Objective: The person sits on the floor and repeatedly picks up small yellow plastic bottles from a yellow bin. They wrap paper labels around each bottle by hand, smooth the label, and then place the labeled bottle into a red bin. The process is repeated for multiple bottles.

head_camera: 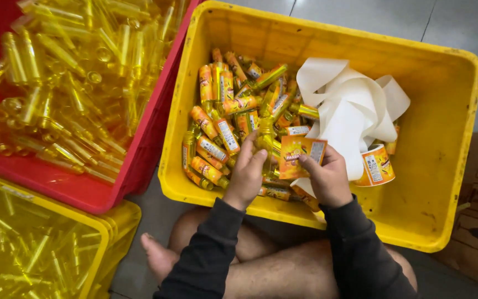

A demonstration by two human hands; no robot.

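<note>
Labelling is going on over a yellow crate (438, 182), where a person sitting cross-legged on the floor is leaning both hands in over the near wall. The left hand (246, 176) is closing around a slim yellow bottle (265, 143), gripping it upright just above the heap, while the right hand (327, 178) is pinching an orange sticker label (301, 153) by its lower corner and holding it flat against the bottle's side; whether the label is already sticking or only touching cannot be told. Beyond the left hand's fingertips, a pile of labelled bottles (225, 119) is lying in the crate, covering about half of its floor, so a fair batch appears to be done. Beyond the right hand, a loose tangle of white backing paper (347, 108) is spilling across the crate, suggesting many labels are already peeled, and just to the outer side of that hand a label roll (376, 165) is sitting with stock left on it. Well out past the left hand, a red crate (112, 191) is brimming with bare bottles (62, 83), and a second yellow bin (103, 238), nearer the person on that same side, is holding more, so by this showing a large share of the work is waiting.
</note>
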